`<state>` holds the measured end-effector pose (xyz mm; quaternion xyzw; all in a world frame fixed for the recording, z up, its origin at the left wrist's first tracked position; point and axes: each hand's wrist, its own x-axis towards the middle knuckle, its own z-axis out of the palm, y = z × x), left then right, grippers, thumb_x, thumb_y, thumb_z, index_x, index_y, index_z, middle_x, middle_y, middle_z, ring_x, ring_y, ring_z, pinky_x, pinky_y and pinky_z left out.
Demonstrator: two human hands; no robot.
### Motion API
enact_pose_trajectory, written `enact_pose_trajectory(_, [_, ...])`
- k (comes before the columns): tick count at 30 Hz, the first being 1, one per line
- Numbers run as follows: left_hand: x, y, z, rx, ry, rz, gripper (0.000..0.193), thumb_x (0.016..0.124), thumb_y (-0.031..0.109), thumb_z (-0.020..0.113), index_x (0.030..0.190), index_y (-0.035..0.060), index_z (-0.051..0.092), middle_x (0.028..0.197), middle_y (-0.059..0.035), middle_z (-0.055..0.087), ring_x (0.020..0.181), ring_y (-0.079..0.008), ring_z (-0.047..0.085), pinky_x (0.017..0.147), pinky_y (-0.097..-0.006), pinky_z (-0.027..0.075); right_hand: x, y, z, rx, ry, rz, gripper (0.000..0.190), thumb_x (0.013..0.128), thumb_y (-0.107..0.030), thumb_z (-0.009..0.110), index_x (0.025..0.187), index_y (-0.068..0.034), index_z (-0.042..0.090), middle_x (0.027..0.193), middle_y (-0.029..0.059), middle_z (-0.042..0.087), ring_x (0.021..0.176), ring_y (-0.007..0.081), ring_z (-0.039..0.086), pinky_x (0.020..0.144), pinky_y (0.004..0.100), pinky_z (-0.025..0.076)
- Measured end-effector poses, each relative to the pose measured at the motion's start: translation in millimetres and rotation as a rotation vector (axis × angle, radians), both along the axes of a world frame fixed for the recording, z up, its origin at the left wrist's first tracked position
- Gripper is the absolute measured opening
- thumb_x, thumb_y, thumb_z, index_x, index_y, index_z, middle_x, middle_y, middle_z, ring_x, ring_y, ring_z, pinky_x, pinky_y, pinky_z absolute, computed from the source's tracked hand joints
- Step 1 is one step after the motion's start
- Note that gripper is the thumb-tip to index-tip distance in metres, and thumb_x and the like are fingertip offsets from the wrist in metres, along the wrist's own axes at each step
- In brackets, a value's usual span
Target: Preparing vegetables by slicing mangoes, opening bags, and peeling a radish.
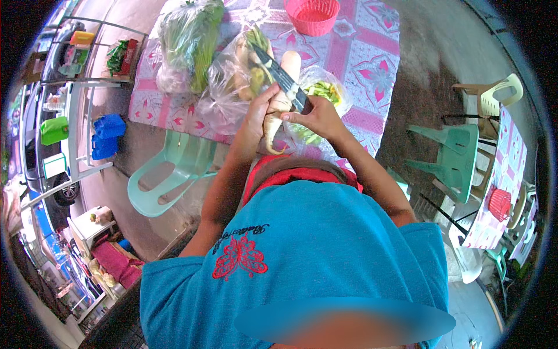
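A long white radish [277, 111], its thin curled tip pointing down towards me, is held in my left hand [261, 107]. My right hand [320, 115] grips a knife by its handle; the broad dark blade [279, 74] lies slantwise across the radish, pointing up and left. Behind the left hand, an open clear plastic bag [222, 96] holds pale root vegetables and some green ones. A bag of cut green pieces [324, 92] sits beyond the right hand. Farther left on the table lies a large plastic bag of leafy greens [187, 39].
A pink plastic basket [313, 19] stands at the far side of the patterned tablecloth [366, 65]. A pale green plastic chair [163, 174] is at the table's near left. More chairs [457, 161] and a second covered table [501, 174] stand at right.
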<state>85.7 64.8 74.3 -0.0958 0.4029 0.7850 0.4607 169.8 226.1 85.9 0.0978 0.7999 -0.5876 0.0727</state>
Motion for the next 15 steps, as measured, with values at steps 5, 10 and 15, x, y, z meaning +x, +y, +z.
enact_pose_trajectory(5, [4,4,2,-0.034,0.013,-0.007,0.026,0.091,0.027,0.048,0.103,0.0052,0.056,0.088,-0.0066,0.061,0.073,-0.0152,0.060,0.063,-0.0275,0.050,-6,3,8,0.063,0.100,0.002,0.059,0.057,-0.056,0.078,0.071,0.000,0.063,0.056,0.0041,0.054,0.053,0.0133,0.049,0.052,0.0296,0.041])
enact_pose_trajectory(10, [5,11,-2,-0.049,0.029,0.047,0.025,0.090,0.024,0.048,0.102,0.0045,0.056,0.087,-0.0067,0.062,0.073,-0.0149,0.060,0.062,-0.0273,0.050,-1,-2,9,0.000,0.030,0.007,0.058,0.063,-0.055,0.074,0.074,0.000,0.063,0.058,0.0072,0.057,0.054,0.0148,0.053,0.052,0.0303,0.042])
enact_pose_trajectory(15, [2,12,-4,-0.180,0.079,0.031,0.025,0.089,0.026,0.047,0.100,0.0051,0.057,0.084,-0.0062,0.062,0.068,-0.0139,0.059,0.059,-0.0267,0.049,2,-1,8,0.124,0.056,-0.011,0.059,0.069,-0.056,0.070,0.075,0.003,0.062,0.059,0.0122,0.058,0.052,0.0167,0.054,0.052,0.0331,0.043])
